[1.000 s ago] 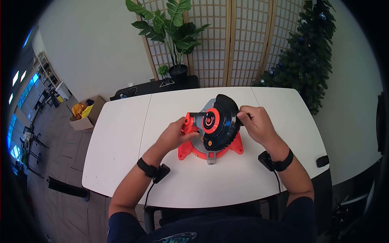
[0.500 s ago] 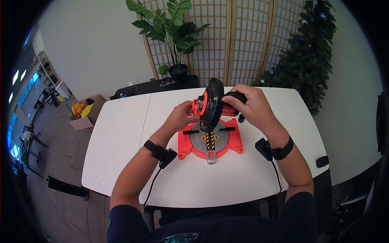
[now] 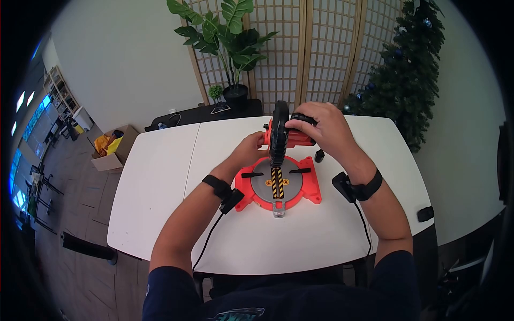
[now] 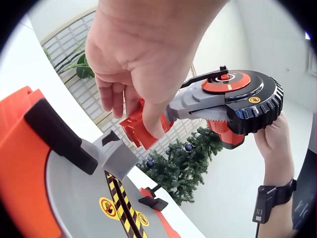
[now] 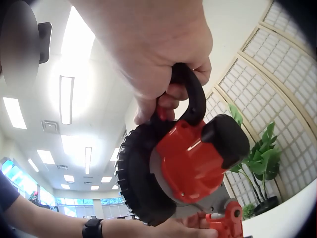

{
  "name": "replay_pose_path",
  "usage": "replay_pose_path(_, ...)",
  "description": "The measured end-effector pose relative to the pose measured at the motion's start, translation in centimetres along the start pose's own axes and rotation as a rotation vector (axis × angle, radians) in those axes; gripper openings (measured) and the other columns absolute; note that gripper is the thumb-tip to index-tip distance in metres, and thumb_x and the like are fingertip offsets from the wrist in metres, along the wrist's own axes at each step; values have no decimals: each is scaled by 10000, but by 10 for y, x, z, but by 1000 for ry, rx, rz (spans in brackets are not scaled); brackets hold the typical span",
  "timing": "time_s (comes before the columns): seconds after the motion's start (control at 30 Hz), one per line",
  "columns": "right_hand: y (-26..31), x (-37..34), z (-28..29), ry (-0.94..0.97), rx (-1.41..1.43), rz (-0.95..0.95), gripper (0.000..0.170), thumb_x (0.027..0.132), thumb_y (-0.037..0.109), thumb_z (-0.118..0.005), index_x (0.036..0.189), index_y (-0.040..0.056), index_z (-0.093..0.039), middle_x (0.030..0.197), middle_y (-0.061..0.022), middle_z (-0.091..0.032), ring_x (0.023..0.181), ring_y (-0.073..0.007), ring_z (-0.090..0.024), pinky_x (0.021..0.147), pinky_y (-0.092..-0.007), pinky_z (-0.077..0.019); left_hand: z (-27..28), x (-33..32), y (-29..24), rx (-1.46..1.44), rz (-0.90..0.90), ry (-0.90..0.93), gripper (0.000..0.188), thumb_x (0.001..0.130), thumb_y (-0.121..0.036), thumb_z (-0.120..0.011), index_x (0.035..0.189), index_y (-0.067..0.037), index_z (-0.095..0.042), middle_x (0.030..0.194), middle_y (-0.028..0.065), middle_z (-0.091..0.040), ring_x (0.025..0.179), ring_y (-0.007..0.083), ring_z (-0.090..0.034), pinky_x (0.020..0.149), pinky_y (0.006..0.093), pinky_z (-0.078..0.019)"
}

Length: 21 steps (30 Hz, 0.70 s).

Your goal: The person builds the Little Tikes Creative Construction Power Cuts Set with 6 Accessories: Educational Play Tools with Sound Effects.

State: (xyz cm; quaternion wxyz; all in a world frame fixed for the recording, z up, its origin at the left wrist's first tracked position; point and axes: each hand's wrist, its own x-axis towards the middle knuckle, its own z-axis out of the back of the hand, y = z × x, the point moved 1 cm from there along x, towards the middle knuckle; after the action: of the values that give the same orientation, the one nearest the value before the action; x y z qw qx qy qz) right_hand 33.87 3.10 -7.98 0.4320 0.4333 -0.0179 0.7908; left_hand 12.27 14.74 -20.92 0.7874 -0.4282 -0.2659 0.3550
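A toy saw's upper part, with a black toothed guard and a red motor housing, is held up over the back of its red and grey base. My right hand has its fingers curled round the black loop handle. The left hand pinches the red bracket at the rear end of the saw's grey arm. In the left wrist view that bracket is apart from the grey post on the base.
A small black cylinder stands on the white table right of the base. Another black object lies at the table's right edge. Behind the table are a potted plant, a lattice screen and a decorated tree.
The saw's upper part has risen off the base and turned more upright, with both hands moving along. Its base has stayed in place, and the black cylinder has come into view.
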Motion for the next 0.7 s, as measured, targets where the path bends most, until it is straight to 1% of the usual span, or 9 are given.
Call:
replay_pose_path(0.07, -3, 0, -1, 19, -6, 2, 346, 859, 362, -731, 822, 23, -673, 749, -117, -641, 708, -322, -600, 697, -398, -447, -1, 4, 7, 114, 21, -20, 454, 823, -56, -795, 1224, 3, -591, 1169, 107, -710, 1141, 215, -657, 994, 338, -491)
replay_pose_path(0.17, -5, 1, -3, 16, -40, 50, 323, 845, 337, -748, 832, 22, -677, 756, -105, -640, 694, -303, -597, 710, -378, -445, -1, 8, 13, 140, 27, -21, 465, 813, -49, -797, 1220, 18, -584, 1142, 115, -716, 1114, 197, -667, 969, 325, -506)
replay_pose_path(0.2, -5, 1, -4, -7, -68, 96, 310, 830, 311, -768, 841, 14, -679, 753, -102, -636, 668, -291, -591, 705, -363, -450, -1, 8, 12, 139, 27, -20, 465, 813, -49, -797, 1220, 18, -584, 1142, 115, -716, 1114, 197, -667, 969, 325, -506)
replay_pose_path(0.27, -6, 1, -6, 14, -72, 87, 307, 833, 315, -764, 841, 20, -677, 756, -99, -636, 674, -289, -591, 725, -364, -440, -3, 7, 11, 27, 72, -1, 471, 815, -47, -794, 1220, 39, -570, 1151, 129, -709, 1096, 194, -675, 951, 318, -519)
replay_pose_path(0.4, -8, 1, -7, 27, -81, 85, 302, 845, 315, -753, 836, 25, -670, 745, -99, -629, 683, -292, -593, 731, -367, -437, -4, 4, -1, 13, 83, 5, 481, 815, -36, -789, 1226, 55, -557, 1171, 138, -698, 1082, 190, -679, 948, 312, -529)
replay_pose_path(0.5, -11, 2, -9, 20, -69, 86, 308, 847, 317, -752, 841, 20, -668, 737, -102, -625, 685, -296, -592, 722, -371, -441, -3, 6, 0, -33, 90, 29, 504, 797, -36, -802, 1233, 36, -559, 1196, 139, -687, 1100, 213, -676, 975, 331, -526)
replay_pose_path(0.57, -12, 3, -9, 30, -58, 72, 313, 850, 320, -749, 842, 17, -667, 734, -105, -625, 686, -298, -595, 710, -374, -448, -3, 16, 18, 127, 91, 44, 545, 766, -54, -833, 1234, 16, -564, 1202, 147, -685, 1114, 240, -675, 992, 346, -523)
replay_pose_path(0.6, -13, 5, -10, 40, -48, 58, 318, 852, 322, -747, 843, 15, -666, 730, -108, -625, 688, -300, -598, 698, -377, -455, -4, 17, 20, 126, 91, 45, 545, 766, -54, -833, 1234, 16, -564, 1202, 147, -685, 1114, 240, -675, 992, 346, -523)
replay_pose_path(0.7, -12, 6, -9, 31, -88, 103, 327, 861, 331, -737, 844, 12, -664, 734, -112, -633, 688, -301, -606, 673, -381, -469, -8, 18, 22, 70, -7, 46, 576, 733, -71, -861, 1226, 4, -573, 1205, 157, -684, 1134, 264, -666, 1009, 355, -513)
